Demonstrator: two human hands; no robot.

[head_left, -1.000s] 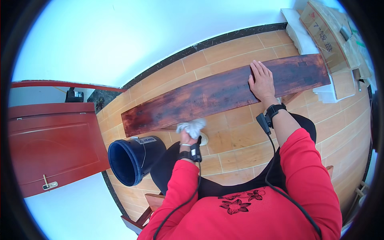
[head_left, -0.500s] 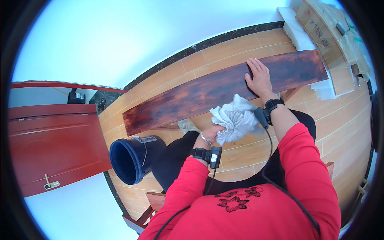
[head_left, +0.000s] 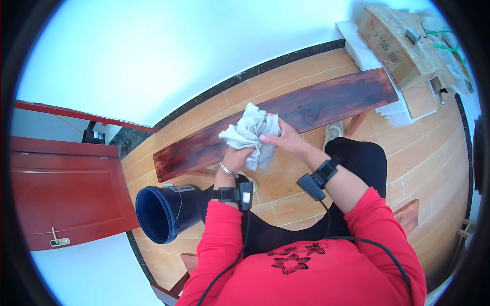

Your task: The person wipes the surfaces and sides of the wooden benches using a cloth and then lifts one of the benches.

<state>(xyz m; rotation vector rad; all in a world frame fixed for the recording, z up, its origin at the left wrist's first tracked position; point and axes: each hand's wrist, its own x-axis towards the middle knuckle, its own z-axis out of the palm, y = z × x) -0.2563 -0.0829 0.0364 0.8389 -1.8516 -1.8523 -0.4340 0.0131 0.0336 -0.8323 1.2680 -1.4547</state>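
Note:
A crumpled white cloth (head_left: 252,133) is bunched between my two hands, above the near edge of a long dark-brown wooden bench (head_left: 204,137). My left hand (head_left: 237,156) grips the cloth from below on its left side, its fingers mostly hidden in the folds. On the other side, my right hand (head_left: 286,138) holds it with the thumb pressed on top and the fingers behind. The bench top is reddish brown with darker, uneven patches, and it slants from lower left to upper right in front of my knees.
A dark blue bucket (head_left: 168,211) stands left of my left leg. Beyond it is a red door (head_left: 71,194) with a handle. Far right, a cardboard box (head_left: 390,48) with a metal can (head_left: 413,34) on it sits by white sheets. A wall runs behind the bench.
My right hand has left the bench top and taken hold of the cloth. The left hand has moved left and up with the cloth, bringing it over the bench.

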